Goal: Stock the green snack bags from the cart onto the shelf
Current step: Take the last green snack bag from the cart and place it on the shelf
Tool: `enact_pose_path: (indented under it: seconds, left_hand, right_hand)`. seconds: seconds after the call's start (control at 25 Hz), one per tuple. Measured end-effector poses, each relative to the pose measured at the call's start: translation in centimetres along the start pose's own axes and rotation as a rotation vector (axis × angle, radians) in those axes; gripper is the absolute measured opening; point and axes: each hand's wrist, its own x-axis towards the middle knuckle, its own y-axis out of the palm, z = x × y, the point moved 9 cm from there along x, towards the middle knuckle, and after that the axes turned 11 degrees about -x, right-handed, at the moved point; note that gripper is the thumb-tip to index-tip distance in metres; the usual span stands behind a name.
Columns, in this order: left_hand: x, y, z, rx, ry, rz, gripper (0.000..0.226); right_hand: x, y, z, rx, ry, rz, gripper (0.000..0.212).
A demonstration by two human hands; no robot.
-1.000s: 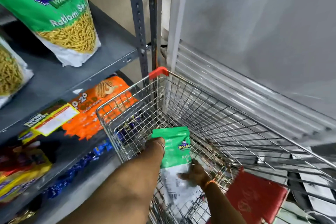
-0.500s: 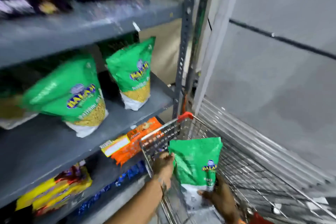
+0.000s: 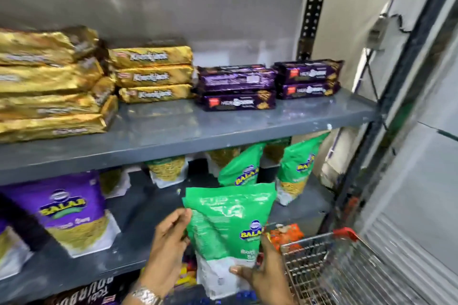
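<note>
Green snack bag (image 3: 226,225): glossy green upper part, white lower part, blue-and-yellow "Balaji" badge low on its face, some wrinkles across the top. Held upright in front of the middle shelf (image 3: 119,252), at about 6 o'clock in the view, off the shelf surface.

Middle shelf: two more green bags (image 3: 239,168) stand toward 1 o'clock of the held one, leaning a little; a purple Balaji bag (image 3: 71,208) stands at 9 o'clock. Further bags behind show yellow contents; tops hidden by the shelf above.

Upper shelf (image 3: 198,129): gold biscuit packs (image 3: 153,74) stacked flat at 11 o'clock, dark purple packs (image 3: 238,89) in two short stacks at 12 to 1 o'clock.

Wire cart (image 3: 322,262) at 4 o'clock, red corner cap on the rim; blurred, contents not readable.

Left hand (image 3: 171,238): fingers curled narrow against the bag's left edge, thumb and fingertips touching the film. Metal watch band at the wrist.

Right hand (image 3: 262,270): fingers wrapped around the bag's lower right corner, thumb pressed on the white part, bearing it from below
</note>
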Motion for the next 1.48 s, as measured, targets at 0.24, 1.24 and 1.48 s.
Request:
enact_pose_path:
  seconds: [0.24,1.24,1.48]
  left_hand:
    - [3.9,-5.4,-7.0,0.053,0.129,-0.123,0.016]
    - [6.3,-8.9,0.6,0.441,0.183,-0.158,0.078]
    - [6.7,-8.1,-1.1,0.768,0.306,-0.352,0.122]
  right_hand:
    - [5.7,7.6,7.0,-0.026,-0.157,-0.014,0.075]
    - [6.2,14.4,4.5,-0.164,-0.1,0.285,0.084]
    - [5.0,10.1,4.0,-0.08,-0.058,0.172,0.07]
